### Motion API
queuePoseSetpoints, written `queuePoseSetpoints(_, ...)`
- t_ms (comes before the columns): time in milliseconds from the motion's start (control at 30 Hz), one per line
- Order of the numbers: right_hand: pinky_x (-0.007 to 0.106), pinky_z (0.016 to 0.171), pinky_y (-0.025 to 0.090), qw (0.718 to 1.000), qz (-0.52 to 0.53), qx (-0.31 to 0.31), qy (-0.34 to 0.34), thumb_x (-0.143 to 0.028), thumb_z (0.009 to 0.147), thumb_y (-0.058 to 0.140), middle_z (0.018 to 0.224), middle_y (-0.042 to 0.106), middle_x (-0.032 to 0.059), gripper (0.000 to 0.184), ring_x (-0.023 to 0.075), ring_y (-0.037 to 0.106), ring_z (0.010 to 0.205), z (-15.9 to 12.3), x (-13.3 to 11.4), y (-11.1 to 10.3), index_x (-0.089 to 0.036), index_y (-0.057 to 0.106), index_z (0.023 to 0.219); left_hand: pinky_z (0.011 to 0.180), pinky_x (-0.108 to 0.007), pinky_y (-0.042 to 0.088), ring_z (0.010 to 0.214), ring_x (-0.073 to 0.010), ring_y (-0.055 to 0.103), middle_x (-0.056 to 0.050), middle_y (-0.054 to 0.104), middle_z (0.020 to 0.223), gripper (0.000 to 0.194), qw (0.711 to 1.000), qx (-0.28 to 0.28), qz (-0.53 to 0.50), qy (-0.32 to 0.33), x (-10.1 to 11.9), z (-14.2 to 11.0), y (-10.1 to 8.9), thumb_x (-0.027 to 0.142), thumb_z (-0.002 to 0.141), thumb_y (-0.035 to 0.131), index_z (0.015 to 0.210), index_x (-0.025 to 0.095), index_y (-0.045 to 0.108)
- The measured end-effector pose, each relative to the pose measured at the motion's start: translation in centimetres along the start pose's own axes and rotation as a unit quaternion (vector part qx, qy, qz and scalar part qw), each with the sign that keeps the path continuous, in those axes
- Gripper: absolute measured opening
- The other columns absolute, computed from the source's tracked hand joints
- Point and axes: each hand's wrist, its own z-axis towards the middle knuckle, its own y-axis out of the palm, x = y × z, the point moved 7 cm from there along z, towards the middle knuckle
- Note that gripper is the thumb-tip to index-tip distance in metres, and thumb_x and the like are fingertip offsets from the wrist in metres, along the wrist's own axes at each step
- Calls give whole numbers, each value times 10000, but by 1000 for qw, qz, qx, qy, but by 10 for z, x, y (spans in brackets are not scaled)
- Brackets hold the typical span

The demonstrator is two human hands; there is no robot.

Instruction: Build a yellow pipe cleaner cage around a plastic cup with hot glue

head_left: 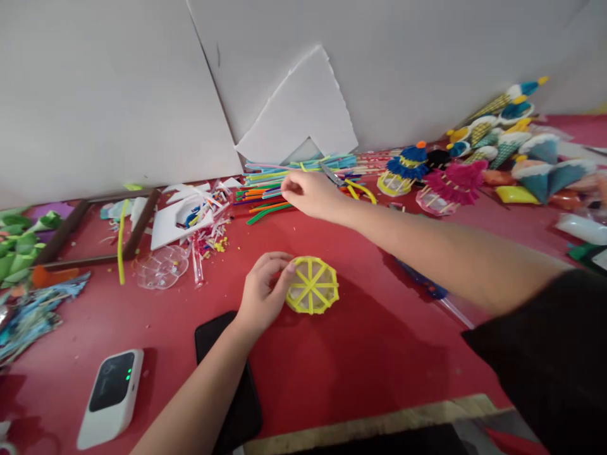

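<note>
My left hand rests on the red table with its fingers curled round the left edge of a yellow wheel-shaped piece made of straws on a clear disc. My right hand reaches far across to a pile of coloured straws by the wall. Its fingers are pinched together at the straws; I cannot make out what is between them. A pair of scissors with yellow handles lies just right of that hand.
Finished paper-and-straw ornaments and cone-shaped figures crowd the back right. Straw cuttings, white foam pieces, a clear plastic disc and a wooden frame lie at left. A white device and a black phone sit near me.
</note>
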Motion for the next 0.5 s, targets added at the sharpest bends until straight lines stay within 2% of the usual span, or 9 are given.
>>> queuePoseSetpoints(100,387,1026,518,998,-61,-31,-12,-127,1008,499,1163,756,122,254,247,695,1132,67,-5,20,-135,719,1135,810,-278,577,893,-174,704,-84,732,993,282,999,-10,28,26,3,-3,1,352,992,606,799,198,742)
queuePoseSetpoints(167,419,1042,533,993,-99,-67,-16,-208,1023,567,1201,736,118,210,254,682,1163,96,-4,40,-133,715,1153,787,-265,581,871,-166,705,-87,732,983,294,998,-12,41,36,3,-4,1,335,1000,595,783,193,733)
queuePoseSetpoints(200,440,1024,558,990,-116,-83,-15,-290,1021,617,1246,712,112,248,249,679,1159,106,-2,49,-145,693,1207,774,-257,582,864,-163,706,-89,732,978,299,998,-11,47,39,3,-5,1,328,1003,591,775,189,726)
queuePoseSetpoints(300,463,976,601,981,-159,-111,-14,-427,999,670,1342,652,103,404,235,673,1153,120,7,69,-186,632,1322,747,-235,583,849,-153,711,-90,735,970,302,997,-10,58,44,3,-6,0,309,1014,580,776,183,717)
queuePoseSetpoints(500,477,993,594,977,-195,-87,-26,-419,1002,664,1366,641,109,413,245,664,1178,124,25,76,-185,623,1340,763,-221,591,877,-149,726,-86,738,967,293,997,-16,61,41,2,-7,2,297,1025,581,800,183,730)
